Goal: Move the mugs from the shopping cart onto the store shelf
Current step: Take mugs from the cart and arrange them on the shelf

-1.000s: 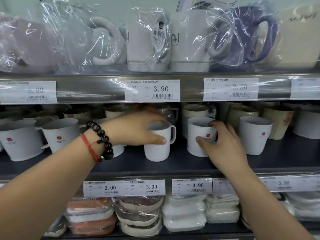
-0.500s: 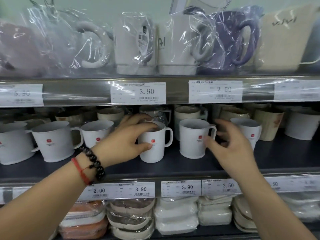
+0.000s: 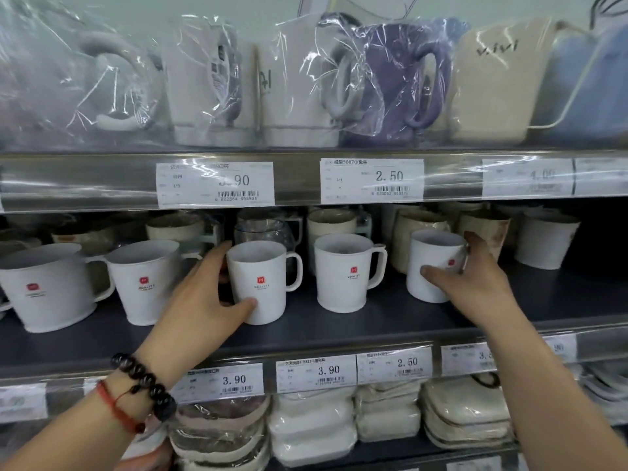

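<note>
Your left hand (image 3: 200,300) grips a mug (image 3: 260,282) on the shelf (image 3: 339,326), thumb on its front. Your right hand (image 3: 475,283) clasps another mug (image 3: 430,263), fingers curled round it

One head-worn wide-angle view only; nothing is shared with a second view. The store shelf (image 3: 339,321) is faced head-on from close range, at about the middle tier's height. Three tiers are framed: wrapped goods above, mugs centre, packs below. Both forearms enter from the bottom corners. Straight lines are bowed near the edges by the lens.
</note>
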Available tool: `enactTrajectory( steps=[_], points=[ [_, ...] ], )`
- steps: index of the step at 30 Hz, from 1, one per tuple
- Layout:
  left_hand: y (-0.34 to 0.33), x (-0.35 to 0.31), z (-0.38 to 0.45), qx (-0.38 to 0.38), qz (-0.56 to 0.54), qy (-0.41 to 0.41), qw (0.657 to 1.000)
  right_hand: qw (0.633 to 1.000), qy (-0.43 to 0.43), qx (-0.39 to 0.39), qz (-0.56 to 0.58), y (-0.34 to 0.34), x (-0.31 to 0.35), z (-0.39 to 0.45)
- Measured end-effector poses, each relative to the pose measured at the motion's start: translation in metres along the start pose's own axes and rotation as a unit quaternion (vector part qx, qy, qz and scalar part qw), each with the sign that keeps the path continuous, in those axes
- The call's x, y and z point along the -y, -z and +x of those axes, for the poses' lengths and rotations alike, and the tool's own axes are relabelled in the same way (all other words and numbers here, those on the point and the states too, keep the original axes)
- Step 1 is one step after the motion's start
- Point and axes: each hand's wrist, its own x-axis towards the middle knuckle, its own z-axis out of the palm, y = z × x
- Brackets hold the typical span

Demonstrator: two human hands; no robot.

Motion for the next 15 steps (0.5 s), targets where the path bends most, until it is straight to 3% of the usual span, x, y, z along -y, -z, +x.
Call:
enactTrajectory(
  steps=[15],
  points=[
    [-0.001, -0.007, -0.011, -0.03, -0.061, 0.021, 0.997, 1.0, 0.008, -0.013, 0.005, 0.0, 0.001, -0.012]
  ],
)
